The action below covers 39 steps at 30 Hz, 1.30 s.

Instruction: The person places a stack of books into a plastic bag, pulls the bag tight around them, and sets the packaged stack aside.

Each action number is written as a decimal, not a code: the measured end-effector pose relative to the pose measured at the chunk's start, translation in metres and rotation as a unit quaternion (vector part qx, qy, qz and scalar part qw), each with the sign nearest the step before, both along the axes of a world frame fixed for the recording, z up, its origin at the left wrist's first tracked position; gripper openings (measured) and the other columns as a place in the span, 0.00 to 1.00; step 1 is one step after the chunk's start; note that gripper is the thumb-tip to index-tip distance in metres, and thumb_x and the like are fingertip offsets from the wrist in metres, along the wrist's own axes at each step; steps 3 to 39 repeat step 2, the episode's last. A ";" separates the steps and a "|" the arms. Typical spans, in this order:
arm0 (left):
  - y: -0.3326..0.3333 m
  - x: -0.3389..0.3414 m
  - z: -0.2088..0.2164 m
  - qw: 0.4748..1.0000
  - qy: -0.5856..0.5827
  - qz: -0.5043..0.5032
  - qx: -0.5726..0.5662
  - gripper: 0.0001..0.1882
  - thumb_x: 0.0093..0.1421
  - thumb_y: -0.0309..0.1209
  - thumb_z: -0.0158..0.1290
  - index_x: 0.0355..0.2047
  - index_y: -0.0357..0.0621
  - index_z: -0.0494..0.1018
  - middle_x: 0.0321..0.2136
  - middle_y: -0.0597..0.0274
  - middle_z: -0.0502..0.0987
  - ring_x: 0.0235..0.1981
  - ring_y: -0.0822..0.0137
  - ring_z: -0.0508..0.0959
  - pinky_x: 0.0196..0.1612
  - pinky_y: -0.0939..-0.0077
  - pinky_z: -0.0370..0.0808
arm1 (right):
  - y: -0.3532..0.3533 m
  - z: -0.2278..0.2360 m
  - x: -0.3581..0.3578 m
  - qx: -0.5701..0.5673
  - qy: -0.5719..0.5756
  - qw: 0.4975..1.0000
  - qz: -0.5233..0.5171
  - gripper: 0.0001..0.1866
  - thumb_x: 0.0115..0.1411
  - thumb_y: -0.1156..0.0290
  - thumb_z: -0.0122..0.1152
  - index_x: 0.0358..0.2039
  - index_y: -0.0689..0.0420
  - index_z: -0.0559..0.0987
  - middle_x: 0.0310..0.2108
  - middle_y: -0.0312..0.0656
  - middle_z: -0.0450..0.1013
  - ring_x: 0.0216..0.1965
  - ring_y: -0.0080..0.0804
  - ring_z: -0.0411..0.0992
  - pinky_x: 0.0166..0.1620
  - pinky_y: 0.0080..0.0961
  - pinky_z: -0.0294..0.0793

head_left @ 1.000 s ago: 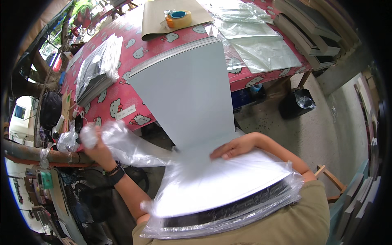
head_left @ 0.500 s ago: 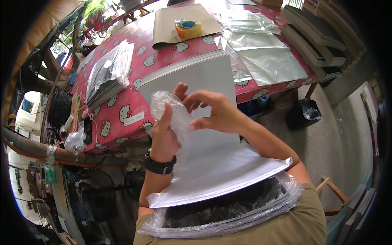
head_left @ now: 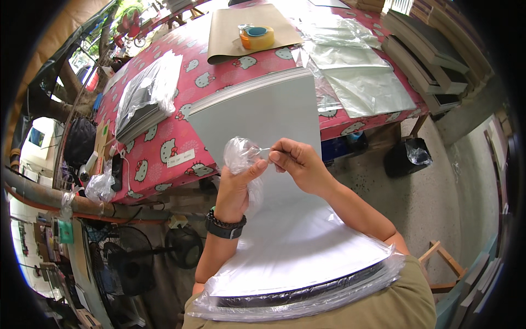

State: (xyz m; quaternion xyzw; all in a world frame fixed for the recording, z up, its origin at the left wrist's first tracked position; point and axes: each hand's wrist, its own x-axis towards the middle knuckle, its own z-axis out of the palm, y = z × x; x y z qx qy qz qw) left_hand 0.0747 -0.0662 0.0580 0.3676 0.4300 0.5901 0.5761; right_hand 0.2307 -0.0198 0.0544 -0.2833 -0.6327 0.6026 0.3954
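Note:
A crumpled bunch of clear plastic film (head_left: 240, 156) is gripped in my left hand (head_left: 234, 189), its thumb pressed over it. My right hand (head_left: 298, 164) pinches a thin, stretched bit of this film at the bunch's right side. Beneath both hands lies a white sheet (head_left: 307, 230), running toward my body. Its near end, with a dark edge strip, sits inside a clear plastic wrap (head_left: 296, 310) against my shirt. Beyond the hands, a stack of pale grey boards (head_left: 263, 104) rests on the table's near edge.
The table has a pink patterned cover (head_left: 164, 131). On it are a plastic-wrapped stack (head_left: 143, 98), brown paper (head_left: 227, 33) under a tape roll (head_left: 257, 37), and clear plastic bags (head_left: 370, 88). Thick boards (head_left: 427, 49) stand far right; a black bin (head_left: 405, 159) is on the floor.
My right hand has closed from a loose curl to a pinch on the film. The film is now bunched tighter in my left hand, and both hands sit slightly lower.

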 end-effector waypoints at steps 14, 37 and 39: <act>-0.001 0.005 0.004 0.999 -0.038 0.006 -0.021 0.18 0.47 0.28 0.58 0.38 0.41 0.67 0.33 0.66 0.71 0.37 0.77 0.69 0.40 0.81 0.64 | -0.002 -0.001 -0.001 0.037 -0.040 0.998 -0.019 0.06 0.57 0.71 0.49 0.29 0.60 0.72 0.21 0.33 0.66 0.25 0.17 0.63 0.31 0.14 0.65; -0.001 0.005 0.004 0.999 -0.038 0.006 -0.021 0.18 0.47 0.28 0.58 0.38 0.41 0.67 0.33 0.66 0.71 0.37 0.77 0.69 0.40 0.81 0.64 | -0.002 -0.001 -0.001 0.037 -0.040 0.998 -0.019 0.06 0.57 0.71 0.49 0.29 0.60 0.72 0.21 0.33 0.66 0.25 0.17 0.63 0.31 0.14 0.65; -0.001 0.005 0.004 0.999 -0.038 0.006 -0.021 0.18 0.47 0.28 0.58 0.38 0.41 0.67 0.33 0.66 0.71 0.37 0.77 0.69 0.40 0.81 0.64 | -0.002 -0.001 -0.001 0.037 -0.040 0.998 -0.019 0.06 0.57 0.71 0.49 0.29 0.60 0.72 0.21 0.33 0.66 0.25 0.17 0.63 0.31 0.14 0.65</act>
